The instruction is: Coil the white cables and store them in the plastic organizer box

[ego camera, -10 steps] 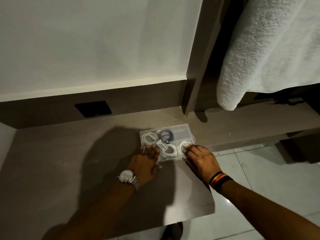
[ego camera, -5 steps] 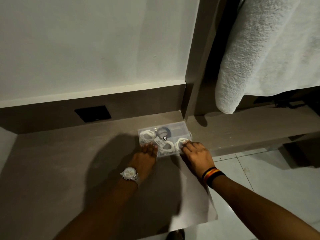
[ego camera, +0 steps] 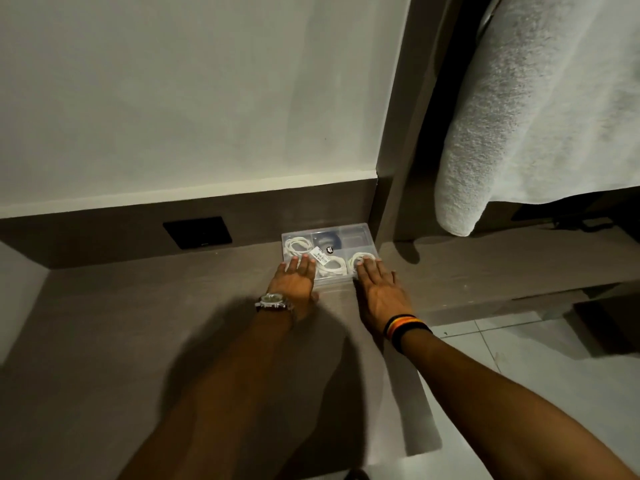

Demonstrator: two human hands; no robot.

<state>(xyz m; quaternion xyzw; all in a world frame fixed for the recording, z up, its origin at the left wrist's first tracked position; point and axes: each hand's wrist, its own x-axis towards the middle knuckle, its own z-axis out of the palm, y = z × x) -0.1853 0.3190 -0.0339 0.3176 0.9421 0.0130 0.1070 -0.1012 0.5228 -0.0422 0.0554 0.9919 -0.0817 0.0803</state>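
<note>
Cables (ego camera: 297, 246) lie coiled in the clear box (ego camera: 356, 233), which sits on the desk (ego camera: 138, 323) at its back edge, close to the wall. Going left to right, we see our left hand (ego camera: 294, 280), a watch (ego camera: 273, 301) at its wrist, lying flat with fingers together on the box's near left corner. Our right hand (ego camera: 379, 289), fingers slightly spread, rests flat on the near right corner, fingertips over another coil (ego camera: 360, 259). Neither hand grips anything.
</note>
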